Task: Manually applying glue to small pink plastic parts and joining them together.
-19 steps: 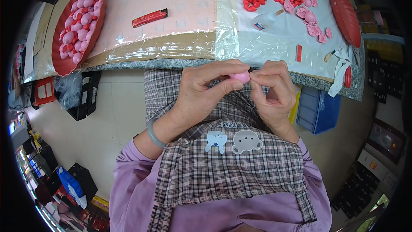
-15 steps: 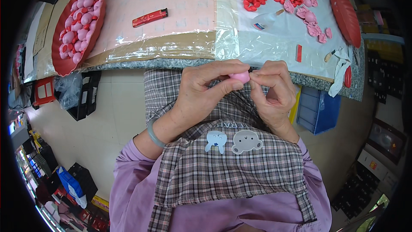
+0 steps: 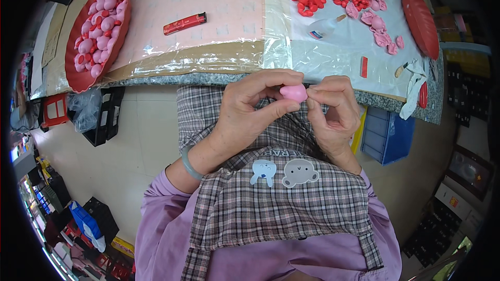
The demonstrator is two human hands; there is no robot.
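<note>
Just beyond the pinch, the table edge [image 3: 208, 79] is blocking the way forward, while open room is lying below over the checked apron [image 3: 281, 203].

The person wears a lilac long-sleeved top [image 3: 156, 213], its sleeves pushed back from the wrists, and over it a checked apron [image 3: 271, 213] in grey, pink and dark lines. On the apron's bib sit two small cartoon patches side by side: a pale blue tooth-shaped figure [image 3: 263, 170] and a grey round-eared face [image 3: 300, 171], with a strip of embroidered lettering just above them. A pale green bangle [image 3: 189, 164] circles the left wrist, the apron's straps run off at the lower corners, and both the left hand [image 3: 250, 112] and the right hand [image 3: 333, 112] are bare, without gloves or rings that can be made out.
</note>
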